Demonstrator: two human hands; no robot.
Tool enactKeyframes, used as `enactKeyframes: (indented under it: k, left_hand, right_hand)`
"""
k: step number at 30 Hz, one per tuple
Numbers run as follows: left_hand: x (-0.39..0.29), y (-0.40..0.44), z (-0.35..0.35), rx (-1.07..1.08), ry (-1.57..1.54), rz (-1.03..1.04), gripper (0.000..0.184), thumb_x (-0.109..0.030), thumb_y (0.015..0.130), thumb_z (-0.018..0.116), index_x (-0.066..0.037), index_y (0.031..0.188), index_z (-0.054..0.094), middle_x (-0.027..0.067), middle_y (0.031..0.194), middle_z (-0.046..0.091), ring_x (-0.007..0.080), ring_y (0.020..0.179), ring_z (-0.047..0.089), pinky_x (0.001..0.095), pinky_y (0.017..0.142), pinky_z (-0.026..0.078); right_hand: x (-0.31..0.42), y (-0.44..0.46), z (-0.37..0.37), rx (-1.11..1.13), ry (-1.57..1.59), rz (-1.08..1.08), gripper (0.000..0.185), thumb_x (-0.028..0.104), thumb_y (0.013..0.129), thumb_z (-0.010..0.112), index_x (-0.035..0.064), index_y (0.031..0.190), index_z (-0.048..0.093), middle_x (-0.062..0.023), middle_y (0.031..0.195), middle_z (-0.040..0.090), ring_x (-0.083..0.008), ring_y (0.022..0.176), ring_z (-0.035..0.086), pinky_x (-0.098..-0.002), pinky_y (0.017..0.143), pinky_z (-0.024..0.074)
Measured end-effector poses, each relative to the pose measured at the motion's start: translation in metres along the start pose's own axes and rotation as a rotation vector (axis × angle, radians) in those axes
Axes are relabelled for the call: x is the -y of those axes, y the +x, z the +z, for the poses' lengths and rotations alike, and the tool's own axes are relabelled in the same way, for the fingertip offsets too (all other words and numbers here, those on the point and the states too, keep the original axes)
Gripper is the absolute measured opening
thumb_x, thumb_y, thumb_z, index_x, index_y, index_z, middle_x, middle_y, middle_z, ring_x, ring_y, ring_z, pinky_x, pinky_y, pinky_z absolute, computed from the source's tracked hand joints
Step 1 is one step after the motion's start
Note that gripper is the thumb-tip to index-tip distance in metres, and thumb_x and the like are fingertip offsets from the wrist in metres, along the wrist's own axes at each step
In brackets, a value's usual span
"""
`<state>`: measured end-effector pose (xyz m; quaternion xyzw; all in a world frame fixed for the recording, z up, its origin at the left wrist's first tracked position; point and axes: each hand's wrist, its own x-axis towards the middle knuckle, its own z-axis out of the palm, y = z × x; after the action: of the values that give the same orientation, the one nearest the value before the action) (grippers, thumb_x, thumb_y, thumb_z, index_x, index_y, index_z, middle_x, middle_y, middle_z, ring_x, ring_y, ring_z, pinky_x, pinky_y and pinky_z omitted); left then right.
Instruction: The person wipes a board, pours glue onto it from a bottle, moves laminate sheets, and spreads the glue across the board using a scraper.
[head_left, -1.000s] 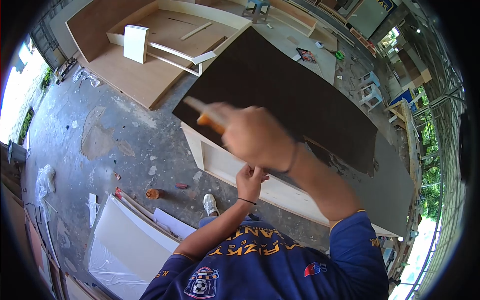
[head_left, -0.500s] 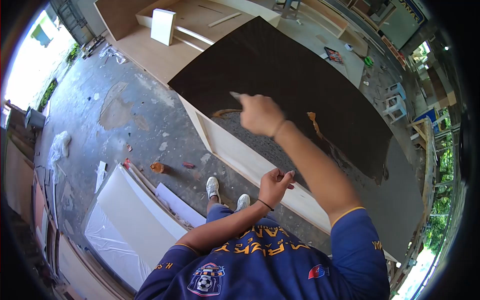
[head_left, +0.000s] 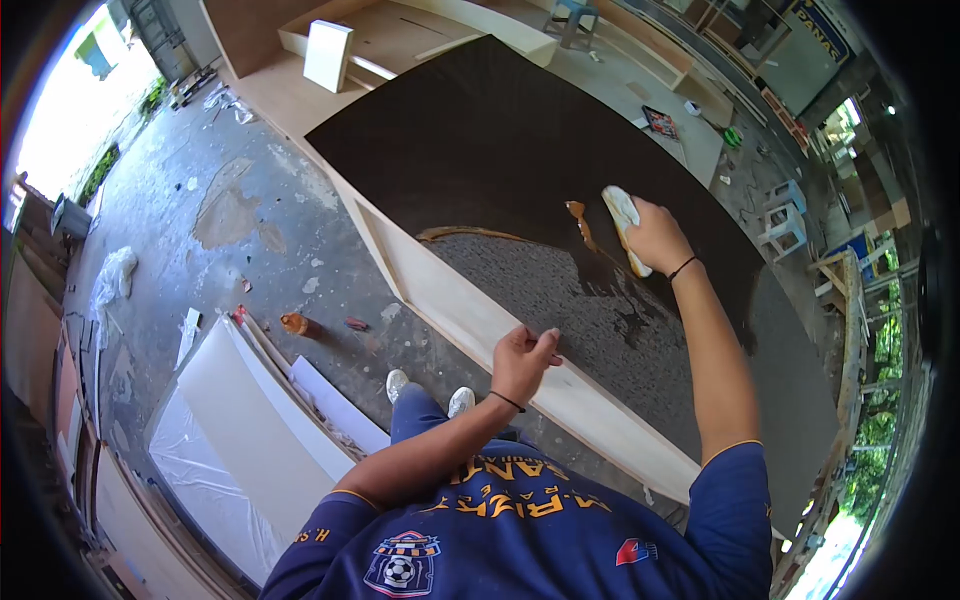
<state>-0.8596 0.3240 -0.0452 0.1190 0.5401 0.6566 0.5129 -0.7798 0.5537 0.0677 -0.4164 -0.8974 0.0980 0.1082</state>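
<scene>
My right hand [head_left: 660, 238] grips a pale flat spreader [head_left: 622, 215] over the dark sheet [head_left: 480, 120], with the tool's long edge at the surface. A brown glue blob [head_left: 582, 225] lies just left of it. Glue forms a brown line [head_left: 470, 232] where the smooth dark area meets the rough grey area [head_left: 520, 280]. My left hand [head_left: 525, 365] is curled closed near the pale wooden side [head_left: 450, 295] of the box-like piece under the sheet; nothing shows in its fingers.
An orange-brown container [head_left: 295, 323] and a red object [head_left: 357, 323] are on the floor to the left. Plastic-wrapped boards [head_left: 225, 440] lie at the lower left. Beyond the sheet are wooden frames with a white block [head_left: 328, 55] and stools [head_left: 785, 225].
My right hand has swung right across the sheet from its left part, and the spreader's broad side now shows. My left hand stays curled near the front edge. Glue has left the sheet's left part.
</scene>
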Motion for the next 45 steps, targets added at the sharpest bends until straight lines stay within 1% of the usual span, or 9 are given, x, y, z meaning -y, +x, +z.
enactKeyframes:
  k: [12,14,16,19,27,34,38,41,45]
  left_hand:
    - [0.017,-0.019,0.017,0.087,0.093,0.055,0.021,-0.014,0.082,0.064,0.006,0.082,0.056,0.0104,0.070,0.062,0.0133,0.063,0.063,0.0244,0.057,0.049]
    - [0.037,-0.008,0.014,-0.011,0.389,0.662,0.021,-0.012,0.082,0.063,0.007,0.089,0.058,0.0111,0.073,0.063,0.0137,0.065,0.063,0.0256,0.060,0.050]
    - [0.033,-0.009,0.015,-0.023,0.363,0.779,0.023,-0.012,0.083,0.063,0.008,0.092,0.058,0.0119,0.075,0.063,0.0147,0.065,0.064,0.0249,0.059,0.050]
    - [0.023,-0.016,0.022,-0.001,-0.008,-0.024,0.027,-0.020,0.084,0.066,0.002,0.076,0.052,0.0086,0.066,0.060,0.0137,0.059,0.064,0.0207,0.051,0.047]
    - [0.031,-0.034,0.045,0.035,0.038,-0.040,0.031,-0.022,0.082,0.068,-0.001,0.070,0.049,0.0084,0.064,0.060,0.0131,0.057,0.063,0.0209,0.049,0.047]
    - [0.063,-0.063,0.079,0.122,0.043,-0.088,0.027,-0.018,0.082,0.066,0.005,0.073,0.054,0.0131,0.069,0.064,0.0145,0.061,0.064,0.0236,0.053,0.050]
    - [0.099,-0.057,0.084,0.027,0.173,0.422,0.022,-0.019,0.083,0.062,0.003,0.081,0.062,0.0113,0.072,0.066,0.0157,0.072,0.066,0.0262,0.055,0.046]
    - [0.075,-0.068,0.089,0.056,0.050,-0.039,0.028,-0.023,0.084,0.061,0.002,0.075,0.055,0.0093,0.067,0.062,0.0154,0.063,0.066,0.0230,0.048,0.045]
    - [0.077,-0.069,0.093,0.041,0.033,-0.078,0.026,-0.023,0.084,0.064,-0.005,0.074,0.048,0.0073,0.068,0.062,0.0138,0.061,0.065,0.0215,0.049,0.046]
  right_hand:
    - [0.227,-0.001,0.070,0.330,0.039,-0.543,0.034,0.012,0.075,0.050,0.0090,0.107,0.061,-0.0214,0.082,0.064,-0.0369,0.080,0.064,-0.0467,0.070,0.0521]
    - [0.251,-0.021,0.069,0.385,0.124,-0.663,0.038,0.009,0.073,0.051,0.0081,0.110,0.057,-0.0213,0.081,0.064,-0.0364,0.078,0.065,-0.0457,0.070,0.0520]
    - [0.242,-0.039,0.055,0.384,0.171,-0.674,0.036,0.010,0.073,0.051,0.0073,0.108,0.057,-0.0235,0.076,0.063,-0.0374,0.074,0.064,-0.0464,0.068,0.0519]
    - [0.167,-0.038,-0.014,0.126,0.327,-0.513,0.038,0.008,0.072,0.049,0.0035,0.108,0.058,-0.0257,0.069,0.061,-0.0399,0.068,0.063,-0.0481,0.064,0.0521]
    - [-0.034,-0.010,-0.011,0.152,-0.063,0.011,0.027,0.014,0.075,0.051,0.0050,0.099,0.059,-0.0248,0.093,0.061,-0.0406,0.090,0.058,-0.0473,0.080,0.0466]
    - [0.137,-0.044,0.043,0.212,0.048,-0.440,0.041,0.012,0.073,0.048,0.0147,0.111,0.060,-0.0200,0.082,0.065,-0.0369,0.079,0.063,-0.0462,0.073,0.0506]
    - [0.199,-0.087,0.031,0.469,0.058,-0.657,0.037,0.010,0.074,0.052,0.0125,0.109,0.060,-0.0188,0.092,0.065,-0.0337,0.086,0.064,-0.0437,0.078,0.0509]
    - [0.148,-0.102,-0.014,0.207,0.220,-0.577,0.033,0.011,0.074,0.051,0.0085,0.106,0.059,-0.0205,0.083,0.065,-0.0370,0.078,0.064,-0.0454,0.072,0.0517]
    - [-0.008,-0.084,-0.061,0.109,0.113,-0.141,0.026,0.019,0.078,0.058,0.0051,0.100,0.061,-0.0206,0.087,0.064,-0.0370,0.083,0.062,-0.0430,0.071,0.0496]
